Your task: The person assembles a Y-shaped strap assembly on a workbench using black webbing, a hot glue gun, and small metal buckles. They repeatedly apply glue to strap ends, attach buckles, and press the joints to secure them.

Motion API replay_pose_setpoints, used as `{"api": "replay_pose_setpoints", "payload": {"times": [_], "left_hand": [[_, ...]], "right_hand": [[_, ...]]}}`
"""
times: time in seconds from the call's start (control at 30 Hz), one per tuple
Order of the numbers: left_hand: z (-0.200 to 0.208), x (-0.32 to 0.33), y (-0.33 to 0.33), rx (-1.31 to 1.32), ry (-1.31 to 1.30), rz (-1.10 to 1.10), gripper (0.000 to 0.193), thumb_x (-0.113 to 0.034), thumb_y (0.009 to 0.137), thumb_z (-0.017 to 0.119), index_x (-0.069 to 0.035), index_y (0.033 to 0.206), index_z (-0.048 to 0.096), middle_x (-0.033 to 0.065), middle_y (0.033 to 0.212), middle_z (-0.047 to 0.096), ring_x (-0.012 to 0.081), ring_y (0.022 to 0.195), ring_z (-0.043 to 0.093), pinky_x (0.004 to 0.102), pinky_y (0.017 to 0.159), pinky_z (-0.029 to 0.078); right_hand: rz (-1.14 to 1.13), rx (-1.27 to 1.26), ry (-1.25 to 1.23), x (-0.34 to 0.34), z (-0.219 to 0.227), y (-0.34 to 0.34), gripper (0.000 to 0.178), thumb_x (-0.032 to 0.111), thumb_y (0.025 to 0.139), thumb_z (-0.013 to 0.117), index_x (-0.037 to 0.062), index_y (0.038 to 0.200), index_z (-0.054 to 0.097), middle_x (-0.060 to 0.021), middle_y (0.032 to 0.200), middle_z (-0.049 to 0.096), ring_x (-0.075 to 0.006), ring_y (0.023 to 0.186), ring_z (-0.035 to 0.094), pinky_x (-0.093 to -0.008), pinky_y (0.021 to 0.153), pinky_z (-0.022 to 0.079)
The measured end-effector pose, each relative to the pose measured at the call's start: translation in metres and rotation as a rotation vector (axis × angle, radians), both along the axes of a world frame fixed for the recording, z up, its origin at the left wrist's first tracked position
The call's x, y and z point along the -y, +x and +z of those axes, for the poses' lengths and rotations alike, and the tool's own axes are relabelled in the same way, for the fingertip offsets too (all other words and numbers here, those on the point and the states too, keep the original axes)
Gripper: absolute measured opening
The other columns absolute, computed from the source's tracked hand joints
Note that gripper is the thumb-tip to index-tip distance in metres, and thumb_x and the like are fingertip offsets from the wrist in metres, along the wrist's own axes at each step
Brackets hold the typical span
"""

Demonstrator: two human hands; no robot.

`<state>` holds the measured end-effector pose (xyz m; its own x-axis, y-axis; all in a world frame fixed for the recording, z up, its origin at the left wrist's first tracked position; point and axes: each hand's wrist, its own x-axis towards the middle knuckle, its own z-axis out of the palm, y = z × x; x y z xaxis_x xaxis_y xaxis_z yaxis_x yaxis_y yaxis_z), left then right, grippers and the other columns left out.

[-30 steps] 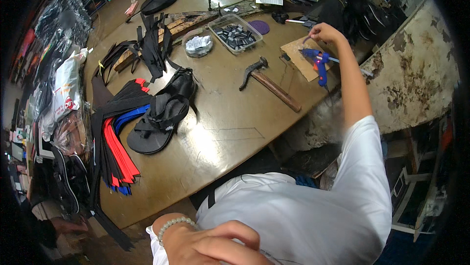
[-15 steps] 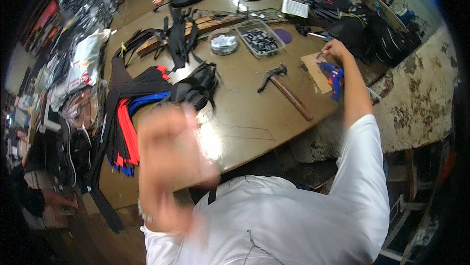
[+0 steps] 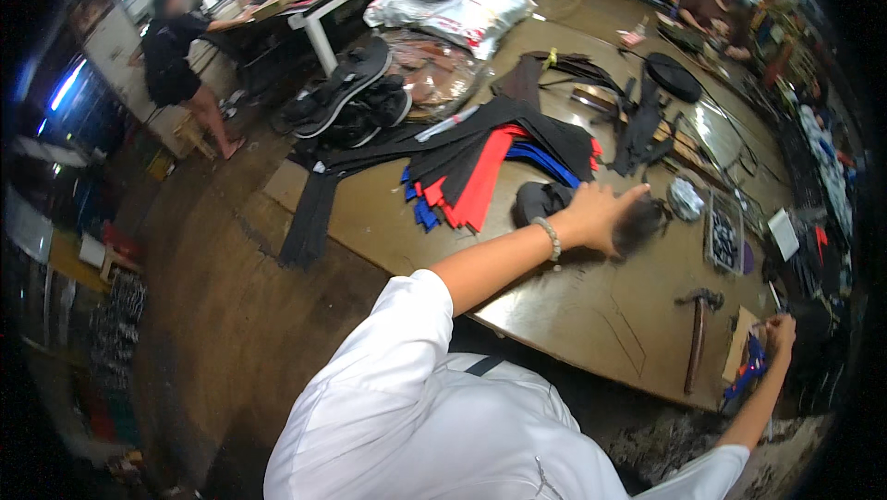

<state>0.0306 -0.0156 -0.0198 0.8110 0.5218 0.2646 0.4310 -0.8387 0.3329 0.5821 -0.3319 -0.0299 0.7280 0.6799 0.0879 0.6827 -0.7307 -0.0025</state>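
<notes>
Brown concrete floor (image 3: 217,315) fills the left of the frame, with a co-worker (image 3: 171,52) standing at the upper left. Right of it, stacked black sandals (image 3: 356,84) sit beside a fan of black, red and blue strips (image 3: 471,163) on the brown table (image 3: 545,310). Mid-frame, a dark sandal (image 3: 534,201) lies partly behind the left hand (image 3: 593,215). That hand's thumb and forefinger stand apart around a blurred dark piece (image 3: 637,227); I cannot tell whether it is gripped or belongs to the sandal. The sandal should be light, its sole bendy and its straps soft and floppy, so the sole's edge looks the surest hold. Farther right come a clear tub (image 3: 709,249) of small dark pieces and a hammer (image 3: 697,347). At the lower right, a blue glue gun (image 3: 758,358) rests by a cardboard piece (image 3: 737,345); rigid and likely hot at the nozzle, it is best taken by its handle. Just above it, the right hand (image 3: 781,332) has its fingers drawn together; whatever they pinch is too small to tell.
</notes>
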Motion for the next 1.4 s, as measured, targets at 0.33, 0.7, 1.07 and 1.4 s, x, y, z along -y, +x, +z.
{"api": "replay_pose_setpoints", "payload": {"times": [0.33,0.7,1.07,1.4], "left_hand": [[0.147,-0.003,-0.133,0.606,0.009,0.113,0.108,-0.020,0.052,0.088,0.005,0.144,0.038,0.0213,0.136,0.053,0.0288,0.126,0.053,0.0355,0.111,0.038],[0.289,-0.182,-0.347,0.057,0.360,0.681,0.098,-0.038,0.059,0.084,-0.002,0.143,0.047,0.0215,0.128,0.062,0.0291,0.115,0.062,0.0357,0.100,0.047],[0.077,-0.263,-0.413,-0.072,-0.104,0.872,0.097,-0.043,0.062,0.082,-0.011,0.146,0.045,0.0222,0.135,0.058,0.0378,0.124,0.056,0.0406,0.106,0.044],[0.091,-0.245,-0.398,-0.019,-0.231,0.778,0.097,-0.042,0.058,0.086,-0.017,0.144,0.049,0.0201,0.137,0.057,0.0354,0.126,0.055,0.0412,0.107,0.043]], "right_hand": [[-0.116,0.030,-0.010,-0.005,-0.004,-0.003,0.022,0.006,0.068,0.083,0.0057,0.083,0.067,-0.0155,0.096,0.067,-0.0338,0.111,0.058,-0.0505,0.094,0.046],[-0.159,0.004,0.013,0.018,-0.042,0.036,0.031,0.004,0.065,0.086,0.0030,0.089,0.066,-0.0168,0.093,0.067,-0.0343,0.098,0.064,-0.0444,0.083,0.052],[-0.078,-0.065,0.103,0.047,-0.025,0.072,0.014,-0.010,0.064,0.069,-0.0002,0.068,0.059,-0.0128,0.069,0.064,-0.0218,0.068,0.065,-0.0377,0.062,0.052],[-0.147,-0.207,0.263,0.047,-0.035,0.113,0.019,-0.008,0.071,0.060,0.0048,0.074,0.046,-0.0040,0.061,0.047,-0.0164,0.056,0.048,-0.0323,0.052,0.042]]}}
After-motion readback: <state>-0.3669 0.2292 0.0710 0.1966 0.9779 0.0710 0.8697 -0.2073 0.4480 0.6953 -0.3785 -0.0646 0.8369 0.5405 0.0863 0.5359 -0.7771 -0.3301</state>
